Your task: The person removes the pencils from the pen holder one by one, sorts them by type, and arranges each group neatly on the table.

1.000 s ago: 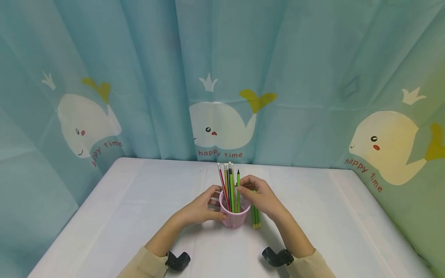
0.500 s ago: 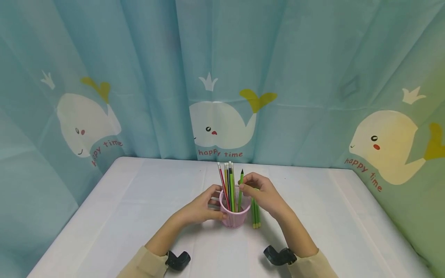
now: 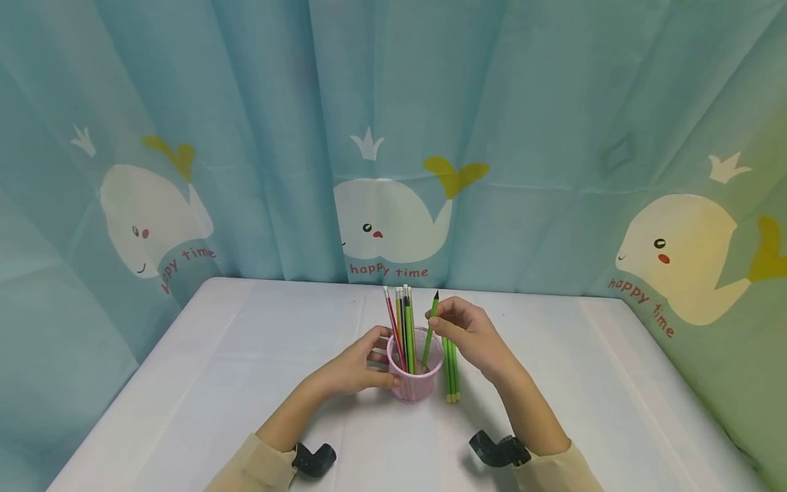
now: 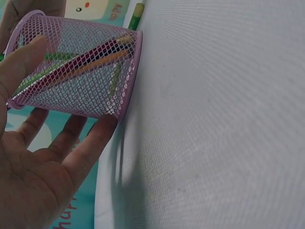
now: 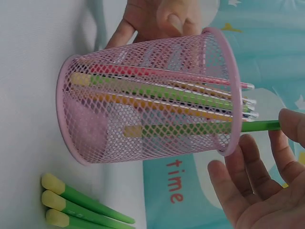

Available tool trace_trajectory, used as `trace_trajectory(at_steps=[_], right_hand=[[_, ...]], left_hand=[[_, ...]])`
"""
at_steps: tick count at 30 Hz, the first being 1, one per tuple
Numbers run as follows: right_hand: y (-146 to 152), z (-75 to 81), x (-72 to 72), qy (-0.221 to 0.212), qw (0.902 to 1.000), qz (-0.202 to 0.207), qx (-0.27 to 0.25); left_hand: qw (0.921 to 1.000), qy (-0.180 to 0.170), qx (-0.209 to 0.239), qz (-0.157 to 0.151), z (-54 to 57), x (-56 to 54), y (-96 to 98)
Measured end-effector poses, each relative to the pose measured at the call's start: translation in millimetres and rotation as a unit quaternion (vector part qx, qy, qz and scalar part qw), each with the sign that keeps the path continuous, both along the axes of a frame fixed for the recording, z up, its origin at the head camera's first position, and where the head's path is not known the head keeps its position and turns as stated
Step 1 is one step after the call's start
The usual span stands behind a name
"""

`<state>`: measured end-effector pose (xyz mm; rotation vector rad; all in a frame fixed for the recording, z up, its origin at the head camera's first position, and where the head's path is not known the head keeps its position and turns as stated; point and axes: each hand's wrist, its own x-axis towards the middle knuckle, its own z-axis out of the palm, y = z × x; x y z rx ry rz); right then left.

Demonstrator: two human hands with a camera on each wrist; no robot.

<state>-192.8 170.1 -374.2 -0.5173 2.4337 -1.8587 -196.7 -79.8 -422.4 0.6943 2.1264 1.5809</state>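
Note:
A pink mesh pencil cup (image 3: 415,390) stands upright on the white table. My left hand (image 3: 353,369) holds it from the left, thumb in front and fingers around the far side. Several pencils (image 3: 407,335), red, green, yellow and dark, lean inside. With thumb and fingertips, my right hand (image 3: 473,336) pinches a green pencil (image 3: 428,345) near its black tip. In the right wrist view, that pencil's pale lower end is inside the cup, raised off the bottom. Three green pencils (image 5: 86,207) lie on the table beside the cup, to its right in the head view.
The white table (image 3: 258,355) ends at a blue curtain (image 3: 258,137) printed with whales, which also hangs along both sides. A black curved device (image 3: 315,461) is at the left wrist, and a similar device (image 3: 499,449) at the right.
My right hand has moved up and to the right, raising the green pencil and tilting its tip rightward. The left hand and the cup have stayed in place.

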Motion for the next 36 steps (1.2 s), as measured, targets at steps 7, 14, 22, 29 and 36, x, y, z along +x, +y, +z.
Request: trace_trajectory(at_steps=[7,14,22,29,36], right_hand=[[5,2.7,-1.0,-0.003,0.9997,-0.002,-0.025],[7,5.7,-1.6,-0.007,0.9974,-0.004,-0.071],[9,12.4,2.6,-0.009,0.994,-0.014,-0.108],[11,18.8,5.6,-0.01,0.9894,-0.033,-0.141],[13,21.5,6.3,-0.008,0.9877,-0.043,-0.15]], left_hand=[[1.0,-0.002,0.004,-0.001,-0.8,-0.9,-0.1],[1.0,0.0,-0.006,0.002,-1.6,-2.1,-1.0],[1.0,-0.001,-0.002,-0.005,-3.3,-2.5,-1.3],[1.0,-0.001,0.0,-0.007,-1.9,-2.0,-1.5],[1.0,-0.001,0.0,-0.005,-2.5,-1.9,-1.6]])
